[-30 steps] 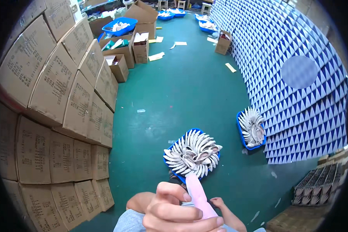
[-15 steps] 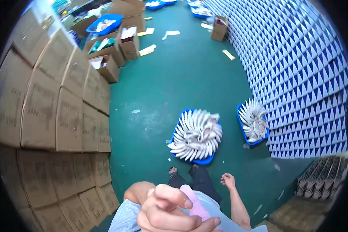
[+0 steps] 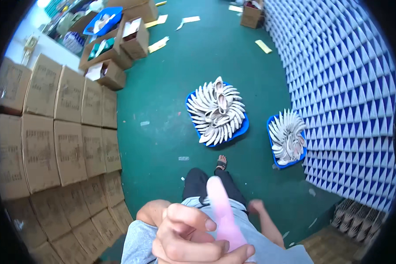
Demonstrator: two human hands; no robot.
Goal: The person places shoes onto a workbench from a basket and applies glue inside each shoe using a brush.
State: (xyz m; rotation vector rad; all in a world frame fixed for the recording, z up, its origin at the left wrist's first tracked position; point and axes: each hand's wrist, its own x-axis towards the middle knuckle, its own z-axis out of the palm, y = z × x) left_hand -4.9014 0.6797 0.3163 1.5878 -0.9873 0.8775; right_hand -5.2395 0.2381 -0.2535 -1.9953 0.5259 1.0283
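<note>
My left hand is raised close in front of my body, its fingers curled around a long, smooth pink piece with a rounded end. Its kind does not show, and its lower part is hidden by the fingers. Low at my right side hangs my right hand, smeared by motion, with nothing visible in it. On the floor ahead of my feet stands a large blue tub, heaped with white shoe-like pieces fanned out in rings. To its right a smaller blue tub carries similar white pieces.
Stacked cartons form a wall on the left. Opened cartons and another blue tub stand at the far left. Along the right rises a blue-and-white patterned stack. Yellowish strips lie on the green floor.
The large tub has shifted forward, away from my feet and from a floor scrap beside it. My right hand has swung slightly. The left hand keeps its grip on the pink piece.
</note>
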